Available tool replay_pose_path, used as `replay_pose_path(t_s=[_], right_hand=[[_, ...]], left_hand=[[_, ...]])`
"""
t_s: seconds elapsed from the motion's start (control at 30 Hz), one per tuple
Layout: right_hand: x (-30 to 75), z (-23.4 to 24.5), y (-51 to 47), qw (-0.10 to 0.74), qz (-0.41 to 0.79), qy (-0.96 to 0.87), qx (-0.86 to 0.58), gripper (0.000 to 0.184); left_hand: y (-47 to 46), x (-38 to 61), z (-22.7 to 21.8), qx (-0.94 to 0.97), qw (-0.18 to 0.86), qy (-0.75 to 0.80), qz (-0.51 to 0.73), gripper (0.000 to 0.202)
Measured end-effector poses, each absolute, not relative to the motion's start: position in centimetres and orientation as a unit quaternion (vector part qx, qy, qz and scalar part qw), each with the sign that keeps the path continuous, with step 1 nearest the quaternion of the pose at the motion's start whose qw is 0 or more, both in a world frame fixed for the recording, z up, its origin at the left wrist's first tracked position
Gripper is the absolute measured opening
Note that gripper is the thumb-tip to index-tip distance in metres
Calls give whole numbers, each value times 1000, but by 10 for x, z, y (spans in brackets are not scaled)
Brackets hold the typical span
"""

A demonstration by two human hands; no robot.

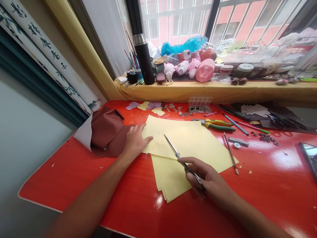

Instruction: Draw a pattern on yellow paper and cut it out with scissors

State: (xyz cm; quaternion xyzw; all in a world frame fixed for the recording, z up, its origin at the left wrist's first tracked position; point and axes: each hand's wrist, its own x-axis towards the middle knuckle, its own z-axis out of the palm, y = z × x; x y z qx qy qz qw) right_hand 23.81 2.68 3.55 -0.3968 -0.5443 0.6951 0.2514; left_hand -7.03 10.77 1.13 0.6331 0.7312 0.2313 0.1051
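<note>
My left hand lies flat with its fingertips on a stack of pale yellow paper sheets, its heel next to a piece of brown leather. My right hand grips a pair of slim steel scissors over the lower part of the stack. The scissor blades look closed and point up and left across the top sheet. The sheets lie slightly fanned, with their edges offset at the near side.
The red glossy table holds green-handled pliers, several pens and tools, metal rivets, paper cutouts and a phone at the right edge. A cluttered window sill runs along the back.
</note>
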Motion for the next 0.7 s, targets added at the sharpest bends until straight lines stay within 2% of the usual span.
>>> replay_pose_path(t_s=[0.2, 0.23, 0.37, 0.6, 0.7], right_hand=[[239, 34, 27, 249, 699, -540, -398, 63], [239, 34, 27, 249, 700, -539, -397, 63], [239, 30, 26, 248, 703, -539, -392, 61], [241, 22, 23, 265, 712, -541, -361, 56], [242, 26, 21, 262, 713, -550, -346, 53]], left_hand=[[109, -73, 12, 596, 187, 714, 317, 74], [109, -74, 11, 586, 208, 710, 331, 70], [108, -77, 11, 552, 283, 684, 385, 29], [105, -80, 21, 480, 383, 591, 523, 52], [105, -84, 25, 443, 403, 567, 566, 54]])
